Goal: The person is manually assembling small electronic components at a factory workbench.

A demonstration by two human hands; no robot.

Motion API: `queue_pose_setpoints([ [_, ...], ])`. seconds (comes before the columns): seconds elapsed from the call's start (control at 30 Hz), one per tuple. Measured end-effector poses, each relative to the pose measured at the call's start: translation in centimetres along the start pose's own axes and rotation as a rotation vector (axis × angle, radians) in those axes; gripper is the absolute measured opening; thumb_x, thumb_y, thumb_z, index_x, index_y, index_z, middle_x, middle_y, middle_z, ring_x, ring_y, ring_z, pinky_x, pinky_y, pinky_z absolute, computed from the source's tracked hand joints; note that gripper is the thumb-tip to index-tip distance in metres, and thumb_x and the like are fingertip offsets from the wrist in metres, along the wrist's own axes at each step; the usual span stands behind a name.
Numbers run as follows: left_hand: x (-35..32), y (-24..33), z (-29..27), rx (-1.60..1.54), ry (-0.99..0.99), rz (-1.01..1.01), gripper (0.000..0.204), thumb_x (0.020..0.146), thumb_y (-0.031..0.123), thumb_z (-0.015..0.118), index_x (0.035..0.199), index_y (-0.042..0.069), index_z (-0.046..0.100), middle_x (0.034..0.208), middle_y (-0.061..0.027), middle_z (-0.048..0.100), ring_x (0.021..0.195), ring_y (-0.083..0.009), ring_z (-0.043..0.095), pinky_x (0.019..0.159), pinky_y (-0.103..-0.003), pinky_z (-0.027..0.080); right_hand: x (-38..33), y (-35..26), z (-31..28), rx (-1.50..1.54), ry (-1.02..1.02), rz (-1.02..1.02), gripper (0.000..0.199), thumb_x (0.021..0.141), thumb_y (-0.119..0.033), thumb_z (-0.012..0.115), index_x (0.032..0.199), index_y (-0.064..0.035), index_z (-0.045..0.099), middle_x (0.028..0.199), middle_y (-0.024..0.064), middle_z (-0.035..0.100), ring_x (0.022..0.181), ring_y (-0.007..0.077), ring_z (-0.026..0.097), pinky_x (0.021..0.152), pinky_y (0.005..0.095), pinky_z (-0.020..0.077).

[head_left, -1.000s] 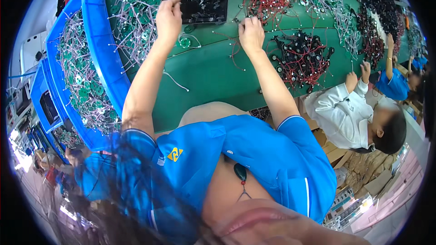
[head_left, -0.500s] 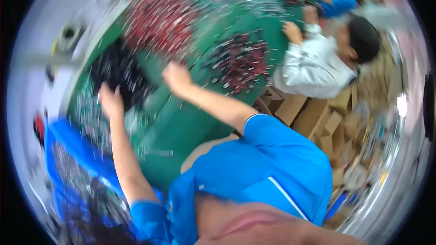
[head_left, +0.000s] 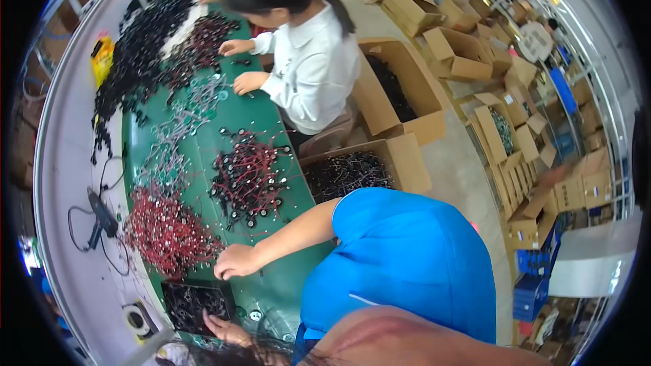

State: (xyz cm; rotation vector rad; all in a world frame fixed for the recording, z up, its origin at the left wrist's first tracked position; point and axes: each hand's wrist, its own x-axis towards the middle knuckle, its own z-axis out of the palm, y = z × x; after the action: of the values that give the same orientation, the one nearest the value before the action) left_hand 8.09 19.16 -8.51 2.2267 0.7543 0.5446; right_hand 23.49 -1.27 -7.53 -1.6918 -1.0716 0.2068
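Note:
My right hand (head_left: 237,261) is at the near right edge of a heap of red wires with small round ends (head_left: 163,230). Its fingers are curled together, and what they hold, if anything, is hidden. Over the near right edge of a dark tray (head_left: 224,296) is my left hand (head_left: 227,329), fingers stretched out and apart. Black parts (head_left: 190,305) lie in that tray. Dark hair covers part of my left arm. Beside the tray, a small round black-and-white part (head_left: 255,314) rests on the green tabletop (head_left: 285,264).
Red-and-black wired parts (head_left: 247,169) and teal ones (head_left: 180,122) are heaped farther off. A person in white (head_left: 312,61) works at the table's right side. Open cartons (head_left: 417,163) stand along that side. A glue gun (head_left: 102,213) and tape roll (head_left: 139,320) lie at left.
The view has swung right and along the table. My hands now appear lower in the picture, beside the red heap and dark tray. The earlier frame is blurred.

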Motion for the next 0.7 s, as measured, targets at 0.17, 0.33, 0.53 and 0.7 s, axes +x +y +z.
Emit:
queue_pose_setpoints([
  [0.17, -4.3, 4.6, 4.2, -0.419, -0.262, -0.121, 0.036, 0.088, 0.018, 0.052, 0.121, 0.006, 0.048, 0.078, -0.0068, 0.057, 0.062, -0.0103, 0.048, 0.049, -0.023, 0.037, -2.0, -4.4, -2.5, 0.082, -0.095, 0.098, 0.020, 0.077, -0.020, 0.058, 0.095, -0.0104, 0.058, 0.078, 0.0089, 0.061, 0.076, 0.0300, 0.058, 0.065, 0.0422, 0.0441],
  [0.33, -7.9, 11.3, 5.7, -0.560, -0.371, -0.164, 0.031, 0.088, 0.020, 0.052, 0.115, 0.006, 0.050, 0.083, -0.0071, 0.058, 0.060, -0.0090, 0.048, 0.047, -0.018, 0.032, -5.1, -4.7, -3.8, 0.241, -0.153, 0.184, 0.037, 0.079, -0.014, 0.053, 0.114, -0.0071, 0.041, 0.074, 0.0099, 0.061, 0.072, 0.0281, 0.058, 0.062, 0.0406, 0.0418],
  [0.53, -11.1, 15.3, 5.9, -0.553, -0.379, -0.110, 0.029, 0.087, 0.019, 0.053, 0.112, 0.005, 0.051, 0.085, -0.0072, 0.059, 0.061, -0.0092, 0.048, 0.048, -0.019, 0.033, -8.3, -5.5, -6.7, 0.452, -0.229, 0.286, 0.033, 0.082, -0.016, 0.054, 0.109, -0.0045, 0.040, 0.069, 0.0070, 0.059, 0.067, 0.0227, 0.058, 0.057, 0.0377, 0.0409],
  [0.7, -13.0, 16.4, 5.0, -0.497, -0.366, -0.078, 0.026, 0.087, 0.018, 0.053, 0.110, 0.004, 0.052, 0.086, -0.0072, 0.059, 0.063, -0.0095, 0.049, 0.049, -0.020, 0.034, -9.9, -7.0, -7.6, 0.448, -0.198, 0.318, 0.022, 0.081, -0.020, 0.057, 0.096, -0.0056, 0.050, 0.068, 0.0074, 0.059, 0.063, 0.0237, 0.058, 0.055, 0.0392, 0.0408],
])
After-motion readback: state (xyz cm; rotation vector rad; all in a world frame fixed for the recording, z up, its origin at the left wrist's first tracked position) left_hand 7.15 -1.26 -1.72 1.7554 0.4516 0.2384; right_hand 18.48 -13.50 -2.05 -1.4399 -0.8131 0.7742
